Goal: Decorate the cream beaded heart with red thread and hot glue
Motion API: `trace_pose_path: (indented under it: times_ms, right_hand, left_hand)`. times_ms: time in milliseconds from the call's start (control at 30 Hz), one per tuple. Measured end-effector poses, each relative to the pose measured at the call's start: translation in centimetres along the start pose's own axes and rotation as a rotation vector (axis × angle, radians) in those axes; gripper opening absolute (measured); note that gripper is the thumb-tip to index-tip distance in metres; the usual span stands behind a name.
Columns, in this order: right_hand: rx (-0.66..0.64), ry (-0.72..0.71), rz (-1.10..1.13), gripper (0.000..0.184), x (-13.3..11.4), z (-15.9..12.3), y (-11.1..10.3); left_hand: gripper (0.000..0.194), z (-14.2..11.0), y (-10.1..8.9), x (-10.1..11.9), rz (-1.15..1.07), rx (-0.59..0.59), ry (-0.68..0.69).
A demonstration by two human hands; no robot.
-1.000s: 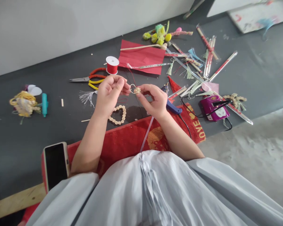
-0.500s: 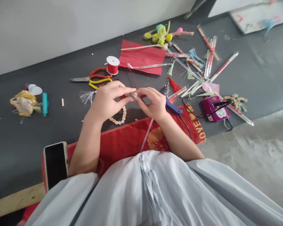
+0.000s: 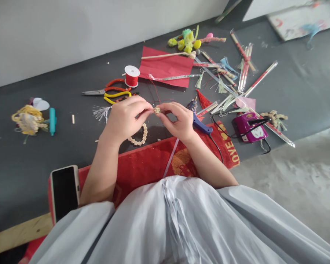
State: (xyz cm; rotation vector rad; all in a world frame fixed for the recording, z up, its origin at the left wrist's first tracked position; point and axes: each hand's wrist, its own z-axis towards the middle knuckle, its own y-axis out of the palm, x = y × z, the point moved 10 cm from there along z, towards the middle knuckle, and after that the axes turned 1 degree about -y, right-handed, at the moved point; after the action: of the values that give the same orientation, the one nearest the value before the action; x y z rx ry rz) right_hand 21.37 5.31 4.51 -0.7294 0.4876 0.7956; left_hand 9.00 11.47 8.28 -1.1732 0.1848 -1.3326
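Between my fingertips is a small cream-coloured beaded piece (image 3: 157,110), too small to make out fully. My left hand (image 3: 128,115) pinches its left side with thumb and forefinger. On its other side, my right hand (image 3: 178,119) grips it the same way. A thin red cord (image 3: 155,88) runs up behind the fingers toward the red paper. Below my left hand, a curved string of cream beads (image 3: 143,136) lies on the dark table, partly hidden by that hand. Close behind the left hand are pliers (image 3: 110,91) with orange and yellow handles and a white tassel (image 3: 101,113).
A red thread spool (image 3: 131,77) stands by red paper (image 3: 167,68). At right lie a blue glue gun (image 3: 200,124), wrapped sticks (image 3: 261,79) and a purple power socket (image 3: 250,128). A red towel (image 3: 148,159) and a phone (image 3: 65,192) are near me.
My left thumb and forefinger have closed together on the left side of the beaded piece. The piece has turned slightly; my right hand is almost unmoved.
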Motion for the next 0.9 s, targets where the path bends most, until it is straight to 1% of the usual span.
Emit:
trace_pose_path:
  times_ms: [100,167,267,333,400,467,533,667,767,833,900]
  right_hand:
    - [0.023,0.046,0.037,0.026,0.4,0.0,-0.4]
    - [0.081,0.027,0.057,0.023,0.2,0.0,-1.0]
    - [0.159,0.000,0.074,0.016,-0.1,0.0,-1.7]
    - [0.173,0.014,0.096,0.014,0.1,-0.1,-1.8]
    - [0.159,0.061,0.128,0.017,0.7,-0.1,-1.5]
    - [0.137,0.124,0.172,0.024,1.4,-0.2,-1.0]
    - [0.127,0.180,0.234,0.029,2.0,-0.3,-0.7]
    - [0.130,0.278,0.363,0.034,2.5,-0.4,-0.4]
    - [0.083,0.380,0.409,0.041,3.0,-0.3,0.2]
    - [0.055,0.445,0.437,0.044,3.4,-0.4,0.6]
    - [0.057,0.483,0.465,0.041,3.6,-0.5,0.7]
  left_hand:
    - [0.012,0.0,0.1,0.7,0.023,0.037,0.046]
    - [0.012,-0.1,0.2,1.0,0.047,0.067,0.073]
    - [0.010,-0.3,0.2,1.2,0.066,0.106,0.077]
    - [0.009,-0.3,0.3,1.1,0.055,0.117,0.066]
    - [0.008,-0.2,0.3,1.1,0.028,0.125,0.057]
    - [0.008,-0.1,0.3,0.9,-0.021,0.128,0.039]
    - [0.008,0.0,0.6,0.4,-0.116,0.120,0.006]
    - [0.010,-0.1,1.8,-1.5,-0.367,0.078,-0.120]
    - [0.018,-0.2,2.8,-2.7,-0.489,0.056,-0.194]
    - [0.020,-0.2,3.0,-3.0,-0.531,0.049,-0.204]
    - [0.021,-0.2,3.0,-3.1,-0.529,0.040,-0.187]
